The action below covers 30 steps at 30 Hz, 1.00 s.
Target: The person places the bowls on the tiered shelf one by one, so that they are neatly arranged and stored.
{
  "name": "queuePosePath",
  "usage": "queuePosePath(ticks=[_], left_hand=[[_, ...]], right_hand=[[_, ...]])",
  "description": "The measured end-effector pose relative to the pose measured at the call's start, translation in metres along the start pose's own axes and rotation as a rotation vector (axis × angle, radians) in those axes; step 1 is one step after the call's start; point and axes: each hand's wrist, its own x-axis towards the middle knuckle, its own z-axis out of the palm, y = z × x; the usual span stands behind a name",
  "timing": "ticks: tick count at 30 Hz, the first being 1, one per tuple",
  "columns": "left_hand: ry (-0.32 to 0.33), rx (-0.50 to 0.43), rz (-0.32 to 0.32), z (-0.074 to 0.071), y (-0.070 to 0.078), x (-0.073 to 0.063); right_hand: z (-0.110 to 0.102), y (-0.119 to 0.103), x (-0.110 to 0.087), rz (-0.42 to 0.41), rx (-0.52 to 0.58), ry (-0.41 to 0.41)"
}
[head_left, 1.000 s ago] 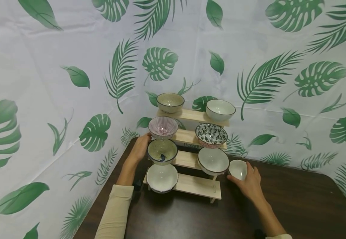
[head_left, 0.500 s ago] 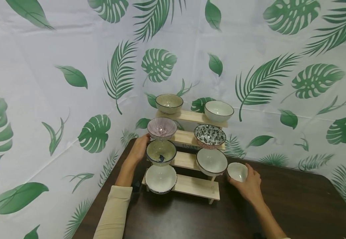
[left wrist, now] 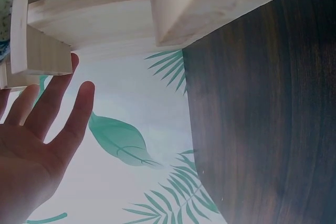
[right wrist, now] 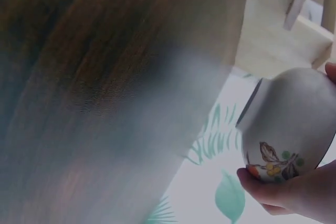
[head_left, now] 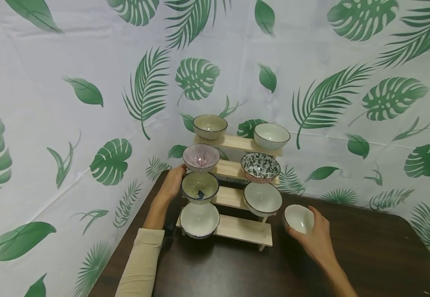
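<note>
My right hand point(head_left: 316, 237) grips a small white bowl point(head_left: 300, 218) by its sides, thumb on the near side and fingers on the far side. In the right wrist view this bowl point(right wrist: 294, 119) shows a painted sprig of leaves and berries on its outer wall, and its foot hangs above the dark table. My left hand point(head_left: 172, 181) is at the left side of the stepped wooden rack point(head_left: 244, 231). In the left wrist view its fingers are straight, with the fingertips right at a wooden end piece point(left wrist: 47, 51). They hold nothing.
Bowls stand in two columns on the rack, among them a purple-striped bowl point(head_left: 201, 159), a black-floral bowl point(head_left: 260, 167), a green bowl point(head_left: 200, 187) and a white bowl point(head_left: 200, 220) lowest left. Leaf-print cloth point(head_left: 237, 62) hangs behind the dark wooden table point(head_left: 367, 247).
The right hand has brought the small white bowl slightly nearer and to the right, away from the rack. My left hand stays at the rack's left side.
</note>
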Motion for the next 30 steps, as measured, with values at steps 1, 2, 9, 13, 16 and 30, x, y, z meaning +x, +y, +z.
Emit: queuePosePath(ticks=[1,2,9,13,16,30], left_hand=[[-0.002,-0.003,-0.003,0.0,0.0,0.0],[-0.005,-0.007,-0.006,0.0,0.0,-0.001],[0.003,0.0,-0.004,0.0,-0.001,0.0],[0.018,0.004,0.001,0.001,-0.002,0.001],[0.019,0.006,0.01,0.0,-0.002,0.002],[0.03,0.006,0.015,0.001,-0.002,0.003]], right_hand=[[0.0,-0.001,-0.003,-0.009,0.0,0.012],[-0.001,-0.003,-0.005,-0.016,0.0,0.022],[-0.006,-0.015,-0.024,-0.069,-0.011,0.074],[-0.007,-0.021,-0.033,-0.12,-0.016,0.119],[-0.008,-0.025,-0.038,-0.16,-0.022,0.152],[-0.012,-0.035,-0.055,-0.209,-0.039,0.183]])
